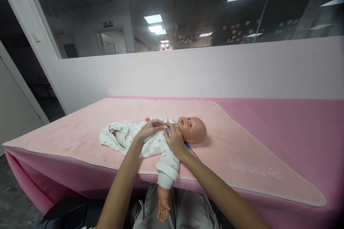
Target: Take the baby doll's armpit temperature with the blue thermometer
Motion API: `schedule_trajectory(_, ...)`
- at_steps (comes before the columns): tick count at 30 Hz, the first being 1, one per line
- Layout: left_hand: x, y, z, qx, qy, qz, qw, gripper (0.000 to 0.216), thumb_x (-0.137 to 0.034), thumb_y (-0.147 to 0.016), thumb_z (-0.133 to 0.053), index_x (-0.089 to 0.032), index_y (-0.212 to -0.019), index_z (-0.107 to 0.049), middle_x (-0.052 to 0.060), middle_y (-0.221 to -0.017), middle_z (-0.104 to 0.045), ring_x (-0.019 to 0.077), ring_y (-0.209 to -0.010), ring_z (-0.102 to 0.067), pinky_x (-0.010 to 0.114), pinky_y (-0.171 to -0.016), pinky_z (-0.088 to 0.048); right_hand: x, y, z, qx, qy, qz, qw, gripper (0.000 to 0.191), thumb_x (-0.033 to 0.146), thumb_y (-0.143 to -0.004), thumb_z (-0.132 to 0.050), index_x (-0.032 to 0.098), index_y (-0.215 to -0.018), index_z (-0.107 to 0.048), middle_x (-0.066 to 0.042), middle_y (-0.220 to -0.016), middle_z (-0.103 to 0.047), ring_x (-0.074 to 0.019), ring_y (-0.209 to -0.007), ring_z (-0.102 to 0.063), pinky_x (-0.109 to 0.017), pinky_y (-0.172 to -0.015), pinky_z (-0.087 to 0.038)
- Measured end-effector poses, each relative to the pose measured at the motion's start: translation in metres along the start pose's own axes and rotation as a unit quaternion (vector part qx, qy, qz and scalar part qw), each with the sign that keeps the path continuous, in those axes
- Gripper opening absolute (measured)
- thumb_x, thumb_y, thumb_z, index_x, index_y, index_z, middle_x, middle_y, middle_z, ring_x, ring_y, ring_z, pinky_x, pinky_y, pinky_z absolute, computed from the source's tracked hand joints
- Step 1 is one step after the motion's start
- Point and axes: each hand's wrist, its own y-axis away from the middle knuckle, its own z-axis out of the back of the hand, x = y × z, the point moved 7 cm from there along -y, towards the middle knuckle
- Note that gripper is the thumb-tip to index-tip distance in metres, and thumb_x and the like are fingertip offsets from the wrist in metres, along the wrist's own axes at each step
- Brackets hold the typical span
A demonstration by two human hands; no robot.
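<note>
A baby doll [194,129] lies on its back with its head to the right, dressed in a white printed romper [153,147]. Both my hands meet over the upper chest of this garment, near the neck. My left hand [151,128] has its fingers bent and pinching the cloth at the front. My right hand [174,139] grips the same front just beside it, thumb and fingers together. Whatever fastening lies between the fingertips is too small to make out. One doll arm [163,200] hangs over the near table edge, its sleeve cuff turned back.
Under the doll is a peach mat [80,128] with a pale border, laid on a pink tablecloth [295,128]. A bit of blue [187,145] shows beside the doll's neck. A white wall [188,75] with a window stands behind the table.
</note>
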Motion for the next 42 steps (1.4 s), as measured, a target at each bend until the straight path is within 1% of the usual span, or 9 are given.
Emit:
schedule_trajectory(7, 0.002, -0.002, 0.0, 0.0, -0.02, 0.001, 1.0, 0.029, -0.031, -0.069, -0.067, -0.012, -0.092, -0.064, 0.008, -0.089, -0.064, 0.0178, -0.085, -0.057, 0.028, -0.076, -0.043, -0.003, 0.001, -0.003, 0.006, -0.01, -0.016, 1.0, 0.018, 0.02, -0.083, -0.042, 0.019, -0.099, -0.05, -0.006, -0.09, -0.06, -0.0194, -0.084, -0.055, -0.033, -0.074, -0.046)
schedule_trajectory(13, 0.002, -0.001, 0.0, -0.004, -0.008, 0.009, 1.0, 0.029, -0.03, -0.068, -0.068, -0.012, -0.09, -0.064, 0.007, -0.087, -0.064, 0.0176, -0.084, -0.057, 0.028, -0.076, -0.043, -0.003, 0.0, 0.001, -0.005, -0.039, -0.02, 0.999, 0.017, 0.017, -0.08, -0.044, 0.02, -0.095, -0.051, -0.006, -0.088, -0.058, -0.019, -0.083, -0.054, -0.034, -0.074, -0.046)
schedule_trajectory(18, 0.0, 0.0, -0.001, -0.011, 0.006, 0.021, 1.0, 0.028, -0.029, -0.066, -0.07, -0.013, -0.088, -0.064, 0.006, -0.086, -0.064, 0.0174, -0.085, -0.057, 0.028, -0.077, -0.042, -0.001, 0.0, 0.006, -0.019, -0.074, -0.025, 0.997, 0.024, 0.013, -0.074, -0.047, 0.02, -0.096, -0.05, -0.005, -0.087, -0.057, -0.018, -0.082, -0.054, -0.033, -0.074, -0.047)
schedule_trajectory(22, 0.0, 0.001, -0.001, -0.013, 0.014, 0.025, 1.0, 0.028, -0.029, -0.064, -0.07, -0.013, -0.087, -0.064, 0.006, -0.083, -0.064, 0.0178, -0.083, -0.058, 0.028, -0.076, -0.042, -0.002, 0.0, 0.007, -0.021, -0.095, -0.031, 0.995, 0.027, 0.009, -0.071, -0.045, 0.019, -0.095, -0.05, -0.005, -0.086, -0.057, -0.0178, -0.082, -0.054, -0.032, -0.073, -0.047)
schedule_trajectory(27, 0.001, 0.002, -0.001, -0.006, 0.012, 0.024, 1.0, 0.027, -0.028, -0.066, -0.069, -0.013, -0.088, -0.064, 0.006, -0.083, -0.064, 0.0175, -0.083, -0.057, 0.028, -0.076, -0.042, -0.002, 0.0, 0.008, -0.024, -0.131, -0.026, 0.991, 0.019, 0.01, -0.073, -0.045, 0.019, -0.088, -0.052, -0.004, -0.08, -0.057, -0.0159, -0.075, -0.055, -0.029, -0.069, -0.048)
schedule_trajectory(32, -0.004, 0.003, -0.003, 0.015, -0.005, 0.003, 1.0, 0.028, -0.029, -0.068, -0.067, -0.012, -0.091, -0.064, 0.007, -0.083, -0.063, 0.0169, -0.082, -0.056, 0.027, -0.076, -0.042, -0.005, -0.001, 0.005, -0.013, -0.144, -0.035, 0.989, 0.011, 0.017, -0.079, -0.044, 0.02, -0.085, -0.053, -0.004, -0.08, -0.06, -0.0162, -0.076, -0.057, -0.029, -0.069, -0.049)
schedule_trajectory(35, -0.008, 0.003, -0.005, 0.023, -0.027, -0.005, 0.999, 0.029, -0.029, -0.069, -0.066, -0.012, -0.093, -0.064, 0.008, -0.084, -0.063, 0.0171, -0.082, -0.056, 0.027, -0.076, -0.042, -0.007, 0.0, 0.003, -0.006, -0.142, -0.043, 0.989, 0.012, 0.019, -0.081, -0.044, 0.02, -0.089, -0.053, -0.005, -0.082, -0.06, -0.017, -0.078, -0.058, -0.03, -0.07, -0.049)
schedule_trajectory(39, -0.01, 0.004, -0.007, 0.026, -0.069, -0.009, 0.997, 0.038, -0.027, -0.062, -0.072, -0.014, -0.097, -0.064, 0.006, -0.085, -0.062, 0.0155, -0.079, -0.054, 0.025, -0.07, -0.041, -0.012, 0.002, 0.001, -0.011, -0.165, -0.056, 0.985, 0.022, 0.018, -0.081, -0.043, 0.019, -0.102, -0.048, -0.006, -0.086, -0.06, -0.0171, -0.08, -0.059, -0.032, -0.072, -0.05)
schedule_trajectory(42, -0.009, 0.003, -0.006, 0.022, -0.082, -0.011, 0.996, 0.04, -0.026, -0.061, -0.072, -0.014, -0.097, -0.063, 0.006, -0.085, -0.062, 0.0146, -0.077, -0.053, 0.025, -0.067, -0.041, -0.015, 0.002, 0.0, -0.023, -0.174, -0.058, 0.983, 0.024, 0.018, -0.082, -0.043, 0.019, -0.106, -0.046, -0.006, -0.086, -0.06, -0.0171, -0.08, -0.06, -0.032, -0.072, -0.051)
